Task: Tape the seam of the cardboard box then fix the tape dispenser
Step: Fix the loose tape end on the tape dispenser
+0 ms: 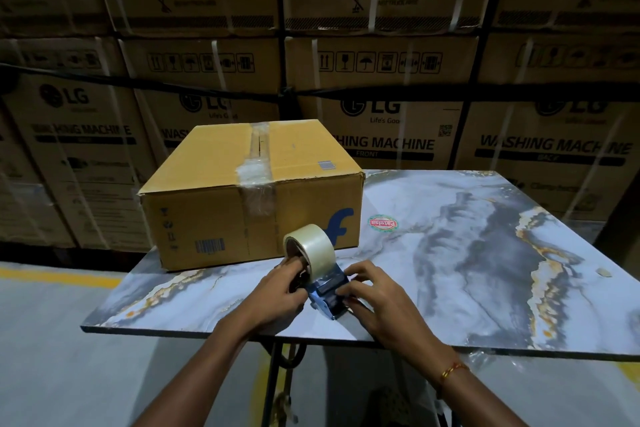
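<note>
We have the tape dispenser [327,296] at the table's [467,253] near edge, light, rigid plastic, its roll [311,246] smooth and liable to spin. Our left hand [280,291] grips the roll side, our right hand [374,295] pinches the blue frame. The cardboard box [249,198] sits just beyond, seam taped.

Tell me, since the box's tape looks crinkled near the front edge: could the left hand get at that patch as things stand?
Probably yes. The left hand is on the tape dispenser, just in front of the cardboard box, and nothing stands between it and the crinkled tape. It must let go first.
</note>
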Tool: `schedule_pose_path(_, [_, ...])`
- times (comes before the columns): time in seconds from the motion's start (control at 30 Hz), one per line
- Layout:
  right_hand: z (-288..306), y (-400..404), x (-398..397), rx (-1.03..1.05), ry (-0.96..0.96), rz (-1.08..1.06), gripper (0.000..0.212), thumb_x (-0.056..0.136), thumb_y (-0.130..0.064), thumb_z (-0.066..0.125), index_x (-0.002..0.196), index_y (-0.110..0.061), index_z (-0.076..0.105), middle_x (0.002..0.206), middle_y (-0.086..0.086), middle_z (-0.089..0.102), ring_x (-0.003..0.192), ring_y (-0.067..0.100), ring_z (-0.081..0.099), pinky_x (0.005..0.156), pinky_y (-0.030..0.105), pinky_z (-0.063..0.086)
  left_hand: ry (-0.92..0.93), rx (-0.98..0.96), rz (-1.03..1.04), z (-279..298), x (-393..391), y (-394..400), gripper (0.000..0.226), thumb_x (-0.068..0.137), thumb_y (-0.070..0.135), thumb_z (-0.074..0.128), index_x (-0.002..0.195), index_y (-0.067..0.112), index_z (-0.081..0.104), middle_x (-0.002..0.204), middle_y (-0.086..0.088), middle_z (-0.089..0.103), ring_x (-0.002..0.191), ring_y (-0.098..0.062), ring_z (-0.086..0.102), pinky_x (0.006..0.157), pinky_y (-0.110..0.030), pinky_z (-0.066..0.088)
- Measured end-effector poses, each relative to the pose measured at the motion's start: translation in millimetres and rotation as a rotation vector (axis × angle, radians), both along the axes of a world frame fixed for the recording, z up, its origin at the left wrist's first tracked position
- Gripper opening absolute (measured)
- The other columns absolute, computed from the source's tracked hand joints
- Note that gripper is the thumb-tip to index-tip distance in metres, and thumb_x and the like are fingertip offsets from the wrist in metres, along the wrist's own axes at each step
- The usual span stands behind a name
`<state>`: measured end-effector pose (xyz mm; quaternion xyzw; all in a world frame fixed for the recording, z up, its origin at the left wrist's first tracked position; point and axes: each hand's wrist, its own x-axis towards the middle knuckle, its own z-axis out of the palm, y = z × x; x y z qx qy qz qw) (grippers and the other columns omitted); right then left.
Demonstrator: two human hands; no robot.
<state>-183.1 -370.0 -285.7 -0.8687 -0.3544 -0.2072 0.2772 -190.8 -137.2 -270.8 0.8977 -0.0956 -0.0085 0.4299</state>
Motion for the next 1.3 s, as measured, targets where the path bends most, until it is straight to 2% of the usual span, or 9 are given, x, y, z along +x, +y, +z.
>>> schedule_pose_path(0.07, [-0.7,3.3,-1.8,0.008,-0.030,-0.017,0.009,0.091,-0.027,0.067,0.101,-0.027,0.067,0.121,-0.003,0.058,0.098,0.016,0.063,0.067,0.034,0.057,-0.014,0.004,-0.005,1.7,2.5,1.7,0.062,0.081,0.015,0.047,0.139,0.040,0.047,0.131,0.004,0.062,0.086,-0.015,0.061,0.067,-0.030,0.051])
schedule_pose_path(0.17, [0.5,9.5,-2.8,-0.010,-0.080,-0.059,0.005,0.091,-0.026,0.066,0.095,-0.026,0.063,0.123,-0.004,0.055,0.101,0.017,0.061,0.061,0.035,0.056,-0.142,0.176,0.000,5.1,8.0,7.0,0.055,0.083,0.020,0.048,0.136,0.034,0.051,0.134,0.004,0.059,0.106,-0.016,0.062,0.085,-0.040,0.057])
schedule_pose_path(0.3, [4.3,15.0,-1.1,-0.023,-0.093,-0.081,0.007,0.090,-0.023,0.067,0.092,-0.023,0.061,0.120,-0.004,0.056,0.099,0.017,0.058,0.057,0.036,0.055,-0.236,0.367,-0.019,4.5,23.2,15.5,0.045,0.084,0.022,0.050,0.128,0.025,0.057,0.126,-0.003,0.060,0.103,-0.017,0.058,0.083,-0.041,0.055])
schedule_pose_path(0.67, [4.2,19.7,13.1,-0.020,-0.067,-0.070,0.015,0.089,-0.016,0.070,0.091,-0.022,0.056,0.121,-0.005,0.053,0.100,0.017,0.056,0.061,0.036,0.056,-0.278,0.327,-0.020,-0.6,34.6,16.6,0.043,0.082,0.020,0.051,0.124,0.020,0.059,0.122,-0.005,0.064,0.106,-0.025,0.058,0.082,-0.046,0.054])
schedule_pose_path(0.73, [3.4,19.5,14.2,-0.015,-0.068,-0.061,0.015,0.088,-0.015,0.070,0.090,-0.021,0.056,0.121,-0.006,0.052,0.100,0.017,0.056,0.062,0.037,0.055,-0.380,0.357,0.004,-4.0,29.1,17.4,0.036,0.085,0.015,0.055,0.120,0.020,0.062,0.126,0.000,0.064,0.115,-0.023,0.058,0.098,-0.044,0.051])
schedule_pose_path(0.83, [3.6,20.8,14.6,0.004,-0.062,-0.061,0.015,0.088,-0.013,0.072,0.088,-0.020,0.059,0.119,-0.005,0.053,0.097,0.020,0.058,0.061,0.037,0.056,-0.529,0.530,0.062,-7.6,18.6,19.6,0.026,0.089,0.016,0.057,0.114,0.021,0.065,0.131,0.005,0.065,0.129,-0.015,0.052,0.123,-0.039,0.022])
schedule_pose_path(0.93, [5.1,21.3,13.9,0.036,-0.038,-0.049,0.011,0.087,-0.013,0.072,0.087,-0.019,0.063,0.117,-0.003,0.056,0.096,0.020,0.060,0.065,0.035,0.056,-0.526,0.724,0.103,-8.8,12.8,21.7,0.029,0.095,0.032,0.044,0.116,0.030,0.065,0.134,0.012,0.063,0.139,-0.018,0.042,0.116,-0.039,0.024])
schedule_pose_path(1.07, [4.9,22.9,13.1,0.043,-0.027,-0.002,0.005,0.089,-0.015,0.073,0.091,-0.018,0.069,0.116,-0.001,0.058,0.094,0.020,0.062,0.070,0.035,0.056,-0.366,0.698,0.064,-10.5,16.9,22.4,0.042,0.100,0.037,0.028,0.132,0.033,0.054,0.144,0.014,0.053,0.127,-0.016,0.043,0.091,-0.036,0.033])
schedule_pose_path(1.3, [8.2,26.7,10.2,-0.047,-0.116,-0.053,0.009,0.088,-0.019,0.074,0.089,-0.017,0.065,0.118,-0.001,0.059,0.104,0.022,0.054,0.056,0.037,0.055,-0.292,0.680,-0.112,-10.2,35.8,30.5,0.049,0.097,0.034,0.021,0.138,0.029,0.049,0.147,0.011,0.051,0.124,-0.015,0.044,0.106,-0.049,0.036])
